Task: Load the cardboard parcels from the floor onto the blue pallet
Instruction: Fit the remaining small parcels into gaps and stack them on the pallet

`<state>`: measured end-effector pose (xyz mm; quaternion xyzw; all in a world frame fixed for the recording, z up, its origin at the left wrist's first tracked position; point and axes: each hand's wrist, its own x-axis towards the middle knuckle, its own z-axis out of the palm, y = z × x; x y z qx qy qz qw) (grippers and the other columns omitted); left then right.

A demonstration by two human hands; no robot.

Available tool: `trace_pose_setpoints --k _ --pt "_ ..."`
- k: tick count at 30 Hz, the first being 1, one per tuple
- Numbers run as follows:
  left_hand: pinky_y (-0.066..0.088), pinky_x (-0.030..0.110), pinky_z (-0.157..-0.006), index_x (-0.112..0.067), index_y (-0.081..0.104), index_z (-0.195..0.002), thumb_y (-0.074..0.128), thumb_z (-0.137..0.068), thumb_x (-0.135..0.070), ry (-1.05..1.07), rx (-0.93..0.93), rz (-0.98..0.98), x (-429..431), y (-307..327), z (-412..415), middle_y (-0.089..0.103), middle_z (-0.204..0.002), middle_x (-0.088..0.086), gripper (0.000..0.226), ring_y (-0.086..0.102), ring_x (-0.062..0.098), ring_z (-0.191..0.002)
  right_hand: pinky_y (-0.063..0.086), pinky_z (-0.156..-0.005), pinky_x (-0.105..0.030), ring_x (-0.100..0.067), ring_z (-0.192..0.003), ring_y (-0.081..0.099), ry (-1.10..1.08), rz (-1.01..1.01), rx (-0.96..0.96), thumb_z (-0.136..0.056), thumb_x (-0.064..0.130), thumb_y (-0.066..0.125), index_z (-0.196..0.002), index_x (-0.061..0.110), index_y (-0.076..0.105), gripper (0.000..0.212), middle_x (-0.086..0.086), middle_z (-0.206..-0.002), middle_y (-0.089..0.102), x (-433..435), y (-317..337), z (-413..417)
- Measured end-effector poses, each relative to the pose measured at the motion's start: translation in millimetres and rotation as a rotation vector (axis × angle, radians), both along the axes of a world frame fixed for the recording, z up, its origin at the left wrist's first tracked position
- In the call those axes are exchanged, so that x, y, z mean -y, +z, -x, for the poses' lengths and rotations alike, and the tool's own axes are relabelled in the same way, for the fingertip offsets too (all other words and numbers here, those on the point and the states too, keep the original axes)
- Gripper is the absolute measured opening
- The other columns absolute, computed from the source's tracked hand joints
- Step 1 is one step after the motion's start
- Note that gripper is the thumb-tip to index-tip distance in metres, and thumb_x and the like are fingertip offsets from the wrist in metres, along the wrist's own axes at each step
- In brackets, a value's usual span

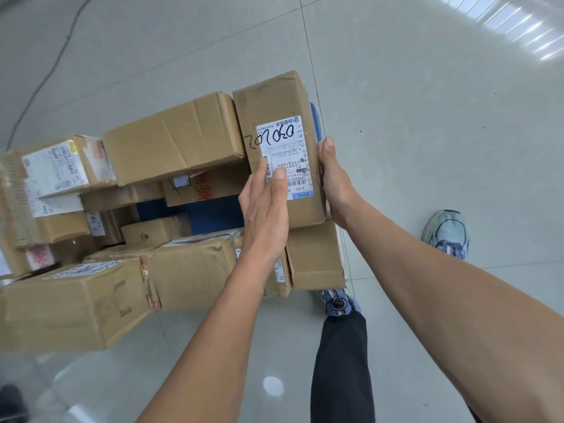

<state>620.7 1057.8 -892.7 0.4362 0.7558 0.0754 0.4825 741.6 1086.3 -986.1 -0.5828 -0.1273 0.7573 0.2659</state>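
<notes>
Head view: the left hand (264,215) lies palm-down with straight fingers on the top face of a long brown cardboard parcel (274,111). Its fingertips cover the near end of the white printed shipping label (285,148), which bears black handwritten numerals. The right hand (335,184) is pressed flat against the parcel's right side, the digit in view stretched straight along the edge. Neither hand is curled round the parcel; they hold it between the left hand on top and the right palm at the side.

The parcel sits at the right edge of the stack on the blue plastic pallet (195,209). Its near end is above a smaller plain brown cardboard box (316,257), and its left side is against a wide creased brown cardboard box (174,138). Whether its full weight rests on the stack cannot be told.

More taped and labelled cardboard parcels fill the pallet's left side and near row, among them a large brown box (70,306) closest to the camera. A patch of pallet shows bare in the middle.

Around it lies a glossy pale grey tiled floor (427,132). A light blue sports shoe (447,233) stands on it to the right, and a dark trouser leg (341,361) is near the pallet's corner.
</notes>
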Motion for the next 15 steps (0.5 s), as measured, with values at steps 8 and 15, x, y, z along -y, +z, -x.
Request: trace_pose_setpoints --k 8,15 --pt "0.005 0.025 -0.119 -0.033 0.028 -0.163 0.018 -0.106 -0.067 -0.011 0.031 0.030 10 10 6 0.018 -0.168 -0.026 0.068 0.005 -0.014 -0.145 0.008 -0.125 -0.042 -0.006 -0.154 0.018 -0.074 0.099 0.112 -0.094 0.082 0.014 -0.162 0.040 0.020 0.079 0.020 -0.167 0.024 50 2 -32" --pt "0.006 0.032 -0.126 -0.031 0.029 -0.163 0.016 -0.106 -0.065 -0.088 0.015 0.021 16 6 15 0.019 -0.169 -0.024 0.067 0.004 -0.011 -0.148 0.034 -0.110 -0.013 0.007 -0.135 0.047 -0.053 0.214 0.057 -0.096 0.080 0.012 -0.151 0.033 0.047 0.080 0.023 -0.147 0.054 112 -8 -15"
